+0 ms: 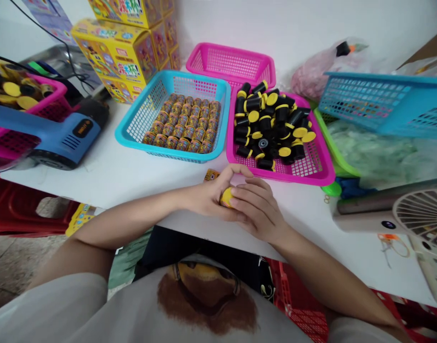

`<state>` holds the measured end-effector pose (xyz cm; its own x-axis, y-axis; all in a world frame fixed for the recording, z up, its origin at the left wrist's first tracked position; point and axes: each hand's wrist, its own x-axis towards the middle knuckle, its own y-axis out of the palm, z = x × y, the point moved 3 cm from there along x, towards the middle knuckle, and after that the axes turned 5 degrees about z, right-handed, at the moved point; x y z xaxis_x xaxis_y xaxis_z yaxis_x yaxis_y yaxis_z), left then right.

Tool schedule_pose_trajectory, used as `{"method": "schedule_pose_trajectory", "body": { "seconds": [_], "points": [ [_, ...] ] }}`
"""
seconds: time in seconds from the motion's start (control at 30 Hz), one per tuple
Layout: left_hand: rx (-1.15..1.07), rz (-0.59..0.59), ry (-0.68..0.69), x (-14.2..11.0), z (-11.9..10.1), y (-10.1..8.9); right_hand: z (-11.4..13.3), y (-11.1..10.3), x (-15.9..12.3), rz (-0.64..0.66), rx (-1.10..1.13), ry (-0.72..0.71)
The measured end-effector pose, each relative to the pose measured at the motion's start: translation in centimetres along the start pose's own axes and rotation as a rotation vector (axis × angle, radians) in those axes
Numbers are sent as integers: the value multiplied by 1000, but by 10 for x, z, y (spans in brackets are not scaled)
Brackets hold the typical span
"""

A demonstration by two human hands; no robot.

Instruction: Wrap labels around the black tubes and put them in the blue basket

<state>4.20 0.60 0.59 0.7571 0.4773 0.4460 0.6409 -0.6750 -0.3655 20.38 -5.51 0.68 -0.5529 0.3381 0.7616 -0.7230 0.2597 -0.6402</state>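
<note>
Yellow cap shows only as a rounded sliver between the two hands, low at the centre of the head view, above the white table. The left hand curls its fingers over the top of it, and the right hand closes in from the other side, its fingers laid together across it. Both are shut around the cap, and they hide whatever may lie behind it. Closing in from both sides like this should keep so small a piece steady, provided the pressure stays even and the fingertips do not slide.

Just ahead of the hands, a small orange-yellow card lies on the table, its print too small to read. Beyond it, a pink basket holds a heap of black capsules with yellow ends and bands. Beside that, a blue basket holds gold-wrapped capsules in tidy rows, and a second pink basket stands behind both.

Stacked yellow boxes carry bold Chinese characters and bright artwork, though the wording cannot be made out with certainty. To the left, a blue blower has a black badge whose small lettering is also unreadable.
</note>
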Motion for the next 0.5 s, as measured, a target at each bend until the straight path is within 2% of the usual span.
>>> {"method": "schedule_pose_trajectory", "body": {
  "seconds": [0.1, 0.17, 0.23, 0.3, 0.33, 0.4, 0.43, 0.5],
  "points": [
    [47, 162, 111, -2, -11, -8, -5, -2, 5, -27, -59, 25],
    [168, 131, 101, -2, -17, -20, -19, -11, 10, -20, -117, 147],
    [295, 71, 79, 0, -22, -37, -45, -28, 12, 4, -195, 370],
    [375, -2, 68, 10, -25, -60, -78, -45, 10, 66, -255, 696],
    [400, -42, 54, 18, -25, -75, -95, -52, 7, 136, -271, 872],
    [439, -117, -6, 41, -19, -111, -121, -56, 0, 412, -185, 1152],
    [464, -151, -55, 55, -11, -132, -129, -55, -2, 563, -110, 1221],
    [527, -185, -166, 84, 13, -173, -136, -50, -3, 788, 39, 1235]
  ]
}}
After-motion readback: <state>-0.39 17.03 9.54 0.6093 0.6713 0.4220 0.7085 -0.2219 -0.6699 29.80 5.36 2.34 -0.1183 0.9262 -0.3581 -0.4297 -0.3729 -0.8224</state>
